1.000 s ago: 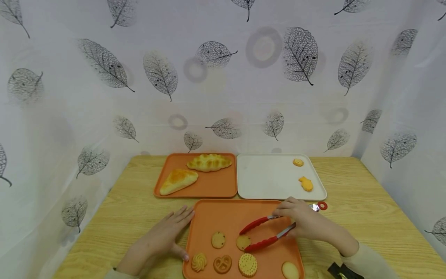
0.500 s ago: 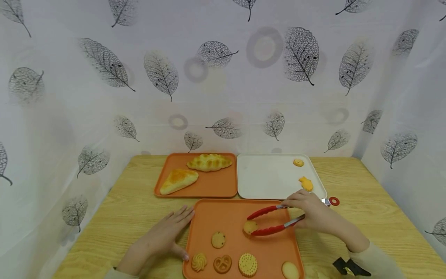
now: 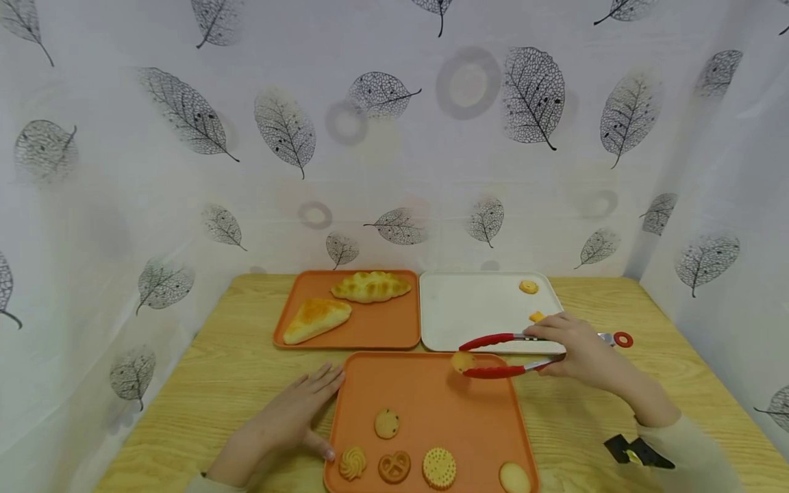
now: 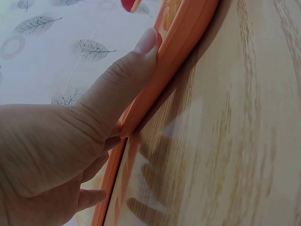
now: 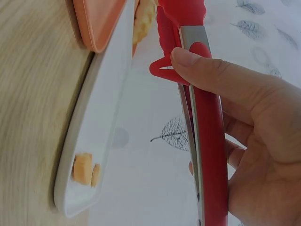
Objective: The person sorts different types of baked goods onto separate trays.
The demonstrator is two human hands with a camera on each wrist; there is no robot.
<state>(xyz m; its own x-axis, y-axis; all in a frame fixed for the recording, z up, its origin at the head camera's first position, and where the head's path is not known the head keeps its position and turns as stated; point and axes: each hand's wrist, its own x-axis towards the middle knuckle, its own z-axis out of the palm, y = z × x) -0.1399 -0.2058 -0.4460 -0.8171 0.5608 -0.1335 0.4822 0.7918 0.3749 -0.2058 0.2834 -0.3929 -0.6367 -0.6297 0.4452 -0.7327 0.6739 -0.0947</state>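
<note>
My right hand [image 3: 582, 349] grips red-tipped metal tongs [image 3: 493, 372], thumb along one arm in the right wrist view. Between the tongs' tips is a round chip cookie [image 3: 462, 361], above the far edge of the near orange tray [image 3: 425, 390]. With its fingers spread, my left hand [image 3: 280, 421] touches that tray's left edge, its thumb [image 4: 146, 42] on the rim in the left wrist view. On the tray lie another chip cookie [image 3: 387, 424], a swirl cookie [image 3: 353, 464], a pretzel cookie [image 3: 394, 467], a dotted round cookie [image 3: 439, 468] and a plain oval cookie [image 3: 514, 477].
Behind stands a white tray [image 3: 468, 311] with a small ring-shaped cookie [image 3: 528, 287] and an orange fish-shaped cookie [image 3: 536, 317], partly hidden by the right hand. Beside it, another orange tray [image 3: 382, 332] bears a triangular pastry [image 3: 316, 320] and a braided bread [image 3: 370, 287].
The tongs have lifted the chip cookie from the near tray's middle and carried it away and rightward, toward the white tray. My left hand has stayed at the tray's edge.
</note>
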